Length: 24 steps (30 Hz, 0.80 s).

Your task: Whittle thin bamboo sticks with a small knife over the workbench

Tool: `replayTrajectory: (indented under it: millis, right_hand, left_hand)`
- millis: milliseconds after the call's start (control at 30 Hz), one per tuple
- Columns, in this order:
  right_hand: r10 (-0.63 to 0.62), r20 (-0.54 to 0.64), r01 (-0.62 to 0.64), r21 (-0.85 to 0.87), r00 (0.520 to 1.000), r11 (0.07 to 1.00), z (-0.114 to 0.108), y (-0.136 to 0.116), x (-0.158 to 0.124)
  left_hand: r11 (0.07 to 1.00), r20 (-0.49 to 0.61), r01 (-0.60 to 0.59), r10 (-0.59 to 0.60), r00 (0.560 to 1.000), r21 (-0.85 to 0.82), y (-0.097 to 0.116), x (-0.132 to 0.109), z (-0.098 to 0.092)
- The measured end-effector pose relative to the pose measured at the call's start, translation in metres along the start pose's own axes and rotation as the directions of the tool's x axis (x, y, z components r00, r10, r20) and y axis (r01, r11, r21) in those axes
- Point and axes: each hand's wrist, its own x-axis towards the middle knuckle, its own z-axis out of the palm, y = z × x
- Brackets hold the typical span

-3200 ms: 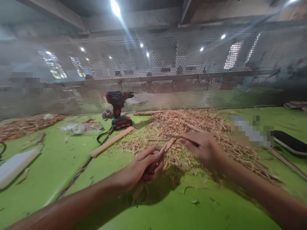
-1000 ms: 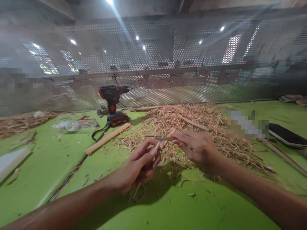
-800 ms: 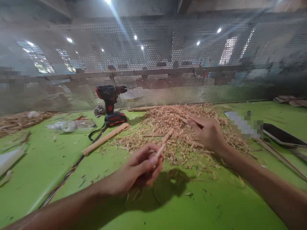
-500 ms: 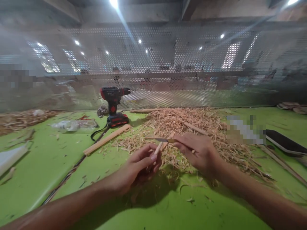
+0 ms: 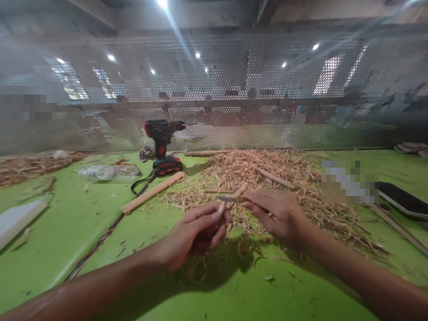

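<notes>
My left hand [image 5: 197,232] is closed round a thin wooden stick [image 5: 230,199] that points up and away toward the shavings. My right hand [image 5: 276,214] pinches a small knife [image 5: 227,199] whose blade lies across the stick just past my left thumb. Both hands hover low over the green table [image 5: 83,223], at the near edge of a big pile of wood shavings [image 5: 264,178]. Curled shavings lie under and between my hands.
A red and black cordless drill [image 5: 163,145] stands at the back by a perforated metal screen [image 5: 214,89]. A wooden strip [image 5: 152,192] and a dark cable [image 5: 100,240] lie left of the pile. A black flat object [image 5: 403,200] lies at right, a white block [image 5: 18,218] at left.
My right hand swept the knife out along the stick toward the pile, then came back. The blade now rests on the stick near my left hand again.
</notes>
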Motion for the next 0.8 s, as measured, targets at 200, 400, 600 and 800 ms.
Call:
replayTrajectory:
  millis: [200,400,600,800]
  right_hand:
    - [0.008,0.014,-0.006,-0.151,1.000,0.988,0.002,0.004,-0.004]
    - [0.211,-0.014,-0.210,-0.193,0.977,0.958,-0.007,0.045,-0.005]
    - [0.253,-0.082,-0.249,0.055,0.964,0.967,-0.014,0.034,0.000]
    - [0.114,0.063,-0.120,0.112,0.992,0.986,-0.001,-0.005,-0.001]
  left_hand:
    - [1.000,-0.039,0.007,-0.008,0.999,-0.020,-0.004,0.001,-0.004]
    - [0.992,-0.004,0.007,-0.006,1.000,0.123,-0.003,-0.002,-0.006]
    - [0.991,-0.044,-0.012,0.018,0.999,0.133,-0.001,0.001,-0.007]
    - [0.995,-0.083,0.033,-0.025,0.996,0.093,-0.004,0.000,-0.004]
